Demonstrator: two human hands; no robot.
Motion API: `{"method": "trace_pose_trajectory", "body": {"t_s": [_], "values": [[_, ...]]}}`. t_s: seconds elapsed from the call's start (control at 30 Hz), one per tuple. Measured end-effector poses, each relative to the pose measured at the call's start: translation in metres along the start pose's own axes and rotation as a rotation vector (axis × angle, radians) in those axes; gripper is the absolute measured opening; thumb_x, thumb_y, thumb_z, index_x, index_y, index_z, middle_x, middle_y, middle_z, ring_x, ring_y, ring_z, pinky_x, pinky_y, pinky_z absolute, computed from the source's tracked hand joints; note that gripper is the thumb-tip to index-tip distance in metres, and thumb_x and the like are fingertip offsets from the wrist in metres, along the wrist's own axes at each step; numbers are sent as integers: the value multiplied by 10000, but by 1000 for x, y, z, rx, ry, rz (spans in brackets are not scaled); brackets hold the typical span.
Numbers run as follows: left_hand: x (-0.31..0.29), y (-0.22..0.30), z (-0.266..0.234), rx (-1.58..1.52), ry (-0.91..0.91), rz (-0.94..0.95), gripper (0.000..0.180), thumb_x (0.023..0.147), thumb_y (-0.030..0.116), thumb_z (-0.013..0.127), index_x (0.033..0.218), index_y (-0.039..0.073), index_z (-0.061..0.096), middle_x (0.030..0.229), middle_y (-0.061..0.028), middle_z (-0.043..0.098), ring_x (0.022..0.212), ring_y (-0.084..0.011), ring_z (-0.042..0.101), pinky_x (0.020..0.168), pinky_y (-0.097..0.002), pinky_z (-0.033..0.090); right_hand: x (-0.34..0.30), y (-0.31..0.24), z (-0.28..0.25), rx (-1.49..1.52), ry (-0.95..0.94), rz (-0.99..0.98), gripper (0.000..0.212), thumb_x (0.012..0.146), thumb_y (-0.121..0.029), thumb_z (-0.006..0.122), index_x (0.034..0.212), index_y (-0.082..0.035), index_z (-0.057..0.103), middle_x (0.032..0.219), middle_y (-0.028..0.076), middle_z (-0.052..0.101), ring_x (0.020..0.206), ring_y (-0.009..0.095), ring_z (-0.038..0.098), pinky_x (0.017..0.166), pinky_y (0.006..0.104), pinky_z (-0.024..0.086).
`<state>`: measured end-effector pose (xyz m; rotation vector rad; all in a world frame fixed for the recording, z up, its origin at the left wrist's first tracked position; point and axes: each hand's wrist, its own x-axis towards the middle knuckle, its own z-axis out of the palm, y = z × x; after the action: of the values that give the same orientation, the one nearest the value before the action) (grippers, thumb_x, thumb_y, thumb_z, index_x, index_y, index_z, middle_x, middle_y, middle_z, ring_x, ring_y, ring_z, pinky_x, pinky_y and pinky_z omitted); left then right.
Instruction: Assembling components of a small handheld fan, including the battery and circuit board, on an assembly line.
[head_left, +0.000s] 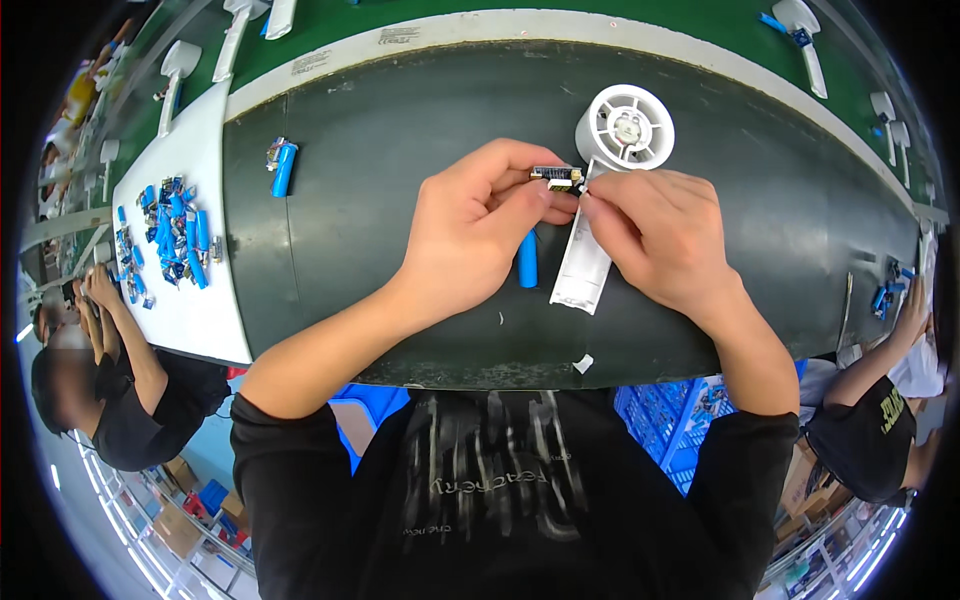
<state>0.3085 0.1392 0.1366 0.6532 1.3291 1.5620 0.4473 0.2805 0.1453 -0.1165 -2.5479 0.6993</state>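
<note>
Dark work mat [400, 130] across the bench; white board [190, 300] adjoining on the left, green belt [480, 15] beyond the far edge.

Left hand [480, 230]: thumb and forefinger pinched narrow on a small circuit board [558, 177], dark with a yellowish end, held just above the mat at centre. Below that hand a blue cylindrical battery cell [527, 262] hangs upright; whether a wire ties it to the board cannot be told.

Right hand [655, 235]: fingertips closed on the top of a white handheld fan shell [585, 265]. The long flat handle lies on the mat, running toward the near edge; the round fan head [625, 128] stands at the far end, touching the hand's far side. The board sits right at the handle's upper opening.

Counts: one fan shell in hand; one loose blue cell with board [283, 165] on the mat, far left; a heap of blue cells [175, 235] on the white board, too many to count. Several white fan bodies on the belt, at least five visible. Two pale rectangular labels [400, 35] on the belt's light rim, print too small to tell. One small white scrap [583, 363] at the mat's near edge.
</note>
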Motion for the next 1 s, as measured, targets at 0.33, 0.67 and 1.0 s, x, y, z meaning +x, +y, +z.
{"method": "trace_pose_trajectory", "body": {"t_s": [0.33, 0.67, 1.0], "values": [[0, -13, -2, 123, -21, 198, 216, 938, 37, 548, 1137, -45, 553, 998, -133, 685, 889, -173, 688, 758, -264, 553, -5, -4, 2, 99, 30, 94, 116, 783, -32, 687, 890, -23, 643, 698, 81, 643, 555, 230, 616, 517, 314, 471], [3, -17, -6, 150, -101, 252, 215, 942, 12, 514, 1139, -61, 473, 989, -138, 682, 817, -148, 679, 657, -250, 547, 3, 14, -15, 450, -170, 184, 138, 808, -20, 647, 938, -9, 692, 712, 108, 656, 547, 200, 613, 496, 292, 454], [-1, -17, -2, 336, -74, 300, 158, 912, 15, 564, 1046, -59, 526, 834, -105, 702, 645, -97, 658, 556, -220, 524, 0, 20, -7, 190, -77, -22, 134, 684, 10, 679, 815, -3, 659, 633, 87, 589, 507, 237, 558, 470, 314, 429]]}}
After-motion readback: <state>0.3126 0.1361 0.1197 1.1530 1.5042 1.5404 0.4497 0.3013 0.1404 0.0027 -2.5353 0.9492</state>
